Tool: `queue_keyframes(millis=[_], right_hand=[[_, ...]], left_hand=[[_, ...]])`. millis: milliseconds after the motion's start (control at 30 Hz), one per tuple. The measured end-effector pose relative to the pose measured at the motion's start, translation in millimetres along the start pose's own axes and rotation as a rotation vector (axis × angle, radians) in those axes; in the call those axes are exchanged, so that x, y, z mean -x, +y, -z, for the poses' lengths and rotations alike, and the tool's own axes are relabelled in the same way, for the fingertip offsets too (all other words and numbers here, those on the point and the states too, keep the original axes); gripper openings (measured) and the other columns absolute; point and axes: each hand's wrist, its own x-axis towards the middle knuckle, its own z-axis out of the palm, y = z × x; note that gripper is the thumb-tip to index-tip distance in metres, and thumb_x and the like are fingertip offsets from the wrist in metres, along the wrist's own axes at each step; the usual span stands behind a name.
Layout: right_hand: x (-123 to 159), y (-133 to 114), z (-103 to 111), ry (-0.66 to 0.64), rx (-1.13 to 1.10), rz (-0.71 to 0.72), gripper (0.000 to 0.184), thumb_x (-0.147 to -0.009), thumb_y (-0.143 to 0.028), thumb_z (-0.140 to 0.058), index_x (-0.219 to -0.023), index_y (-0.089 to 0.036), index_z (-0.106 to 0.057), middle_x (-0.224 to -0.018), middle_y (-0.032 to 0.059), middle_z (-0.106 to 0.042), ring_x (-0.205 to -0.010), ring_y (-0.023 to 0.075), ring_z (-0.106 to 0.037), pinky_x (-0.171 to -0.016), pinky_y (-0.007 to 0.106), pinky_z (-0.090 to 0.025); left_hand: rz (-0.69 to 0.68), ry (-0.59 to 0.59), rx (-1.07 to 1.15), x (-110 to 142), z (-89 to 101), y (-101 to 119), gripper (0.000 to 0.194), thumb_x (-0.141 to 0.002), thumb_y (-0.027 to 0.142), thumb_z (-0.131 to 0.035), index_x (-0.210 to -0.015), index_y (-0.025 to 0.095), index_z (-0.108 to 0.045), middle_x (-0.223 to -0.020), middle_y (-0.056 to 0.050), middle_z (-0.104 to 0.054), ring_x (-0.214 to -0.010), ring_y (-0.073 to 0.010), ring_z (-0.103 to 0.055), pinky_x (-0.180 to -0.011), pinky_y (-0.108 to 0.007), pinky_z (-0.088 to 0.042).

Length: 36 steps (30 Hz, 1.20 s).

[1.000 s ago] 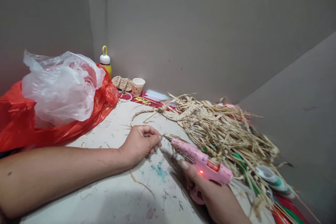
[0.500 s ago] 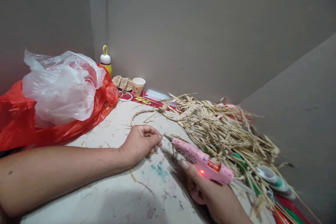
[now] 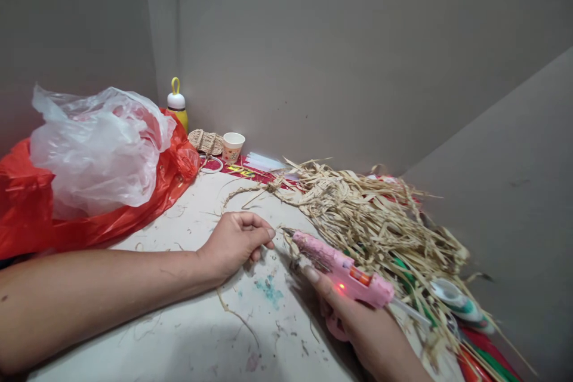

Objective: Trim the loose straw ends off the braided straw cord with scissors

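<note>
A pink hot glue gun (image 3: 324, 249) with a lit red light is in my right hand (image 3: 353, 316), its nozzle pointing left. A clear glue stick (image 3: 409, 311) sticks out of its back end. Just left of the nozzle is my left hand (image 3: 237, 245), thumb and fingers pinched together and closed. What the pinch holds, if anything, is too small to make out. Beside the nozzle and under the gun lies a thin twisted strand of straw (image 3: 290, 248). My left forearm rests across the white tabletop (image 3: 188, 316).
A large heap of dry straw (image 3: 358, 209) covers the right side. White plastic (image 3: 102, 149) on a red bag (image 3: 27, 215) fills the left. At the back stand a yellow bottle (image 3: 178, 108), a woven straw piece (image 3: 206, 141), a paper cup (image 3: 233, 148) and clear glue sticks (image 3: 264, 161).
The view has shifted slightly. Both hands keep nearly the same pose, and the glue gun's nozzle stays close to my left fingertips. More of the straw strand beside the nozzle shows.
</note>
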Motion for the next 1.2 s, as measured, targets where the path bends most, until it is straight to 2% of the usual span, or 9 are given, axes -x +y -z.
queue_keyframes(millis=[133, 200, 300, 467, 567, 667, 800, 1033, 1200], right_hand=[[-9.6, -13.8, 9.6, -0.093, 0.168, 0.205, 0.032, -0.078, -0.048, -0.056, -0.096, -0.025, -0.068, -0.075, 0.0037, -0.067, -0.074, 0.0214, -0.061, -0.065, 0.031, -0.047], [-11.4, -15.8, 14.8, -0.133, 0.365, 0.309, 0.035, -0.08, -0.048, -0.053, -0.099, -0.022, -0.067, -0.083, 0.0066, -0.067, -0.076, 0.0211, -0.06, -0.068, 0.032, -0.046], [-10.6, -14.9, 25.4, -0.176, 0.622, 0.351, 0.034, -0.079, -0.048, -0.055, -0.096, -0.02, -0.066, -0.087, 0.0084, -0.065, -0.075, 0.021, -0.059, -0.067, 0.033, -0.046], [-7.1, -21.5, 49.4, -0.355, 0.617, 0.401, 0.042, -0.073, -0.044, -0.066, -0.111, -0.027, -0.062, -0.109, 0.0066, -0.064, -0.095, 0.0222, -0.06, -0.08, 0.031, -0.047], [-3.5, -29.6, 54.5, -0.179, 0.532, 0.513, 0.031, -0.083, -0.038, -0.057, -0.111, -0.026, -0.06, -0.103, 0.0058, -0.066, -0.089, 0.0184, -0.062, -0.077, 0.029, -0.049], [0.7, -35.4, 47.4, 0.066, 0.471, 0.822, 0.025, -0.085, -0.022, -0.054, -0.11, -0.023, -0.058, -0.093, 0.0058, -0.067, -0.082, 0.0163, -0.062, -0.072, 0.029, -0.049], [1.4, -34.1, 32.2, 0.116, 0.486, 1.163, 0.032, -0.081, -0.009, -0.057, -0.112, -0.016, -0.057, -0.086, 0.0071, -0.065, -0.077, 0.0156, -0.059, -0.066, 0.029, -0.047], [0.5, -24.5, 26.2, 0.092, 0.519, 1.212, 0.025, -0.076, -0.007, -0.064, -0.1, -0.011, -0.06, -0.079, 0.0082, -0.064, -0.073, 0.0157, -0.056, -0.065, 0.03, -0.043], [3.4, -30.2, 24.7, 0.016, 0.413, 1.069, 0.017, -0.08, -0.007, -0.058, -0.094, -0.014, -0.061, -0.079, 0.0059, -0.065, -0.071, 0.013, -0.057, -0.065, 0.027, -0.044]], left_hand=[[0.024, -0.044, 0.023, 1.5, 0.2, 3.1, 0.013, -0.069, 0.024, -0.065, -0.066, 0.013, -0.059, -0.058, 0.0, -0.062, -0.036, -0.0024, -0.04, -0.037, -0.016, -0.031], [0.033, -0.075, 0.03, 3.1, 0.3, 5.2, 0.012, -0.069, 0.024, -0.064, -0.067, 0.013, -0.06, -0.059, 0.0, -0.062, -0.035, -0.0024, -0.04, -0.037, -0.016, -0.031], [0.052, -0.138, 0.024, 6.7, 0.1, 8.8, 0.012, -0.07, 0.025, -0.065, -0.069, 0.013, -0.061, -0.059, 0.0, -0.062, -0.034, -0.0025, -0.04, -0.036, -0.017, -0.029], [0.092, -0.23, 0.007, 11.6, -1.0, 11.2, 0.011, -0.069, 0.024, -0.065, -0.068, 0.014, -0.061, -0.059, 0.0, -0.063, -0.034, -0.0023, -0.04, -0.036, -0.017, -0.027], [0.137, -0.282, -0.017, 13.1, -2.4, 11.7, 0.011, -0.068, 0.023, -0.066, -0.066, 0.013, -0.06, -0.058, -0.001, -0.063, -0.033, -0.0025, -0.039, -0.035, -0.017, -0.026], [0.191, -0.344, -0.05, 14.8, -4.0, 13.7, 0.012, -0.067, 0.023, -0.067, -0.066, 0.013, -0.06, -0.057, 0.0, -0.063, -0.033, -0.0027, -0.038, -0.035, -0.017, -0.026], [0.251, -0.42, -0.081, 16.2, -5.3, 15.9, 0.012, -0.066, 0.023, -0.067, -0.068, 0.012, -0.061, -0.057, 0.0, -0.063, -0.034, -0.0024, -0.038, -0.036, -0.017, -0.026], [0.314, -0.48, -0.084, 16.5, -5.1, 14.0, 0.01, -0.066, 0.021, -0.067, -0.067, 0.012, -0.062, -0.056, 0.001, -0.063, -0.034, -0.0021, -0.038, -0.036, -0.016, -0.026], [0.271, -0.453, -0.125, 17.7, -6.0, 15.8, 0.012, -0.067, 0.022, -0.067, -0.068, 0.012, -0.061, -0.057, 0.0, -0.063, -0.035, -0.0025, -0.039, -0.037, -0.017, -0.027]])
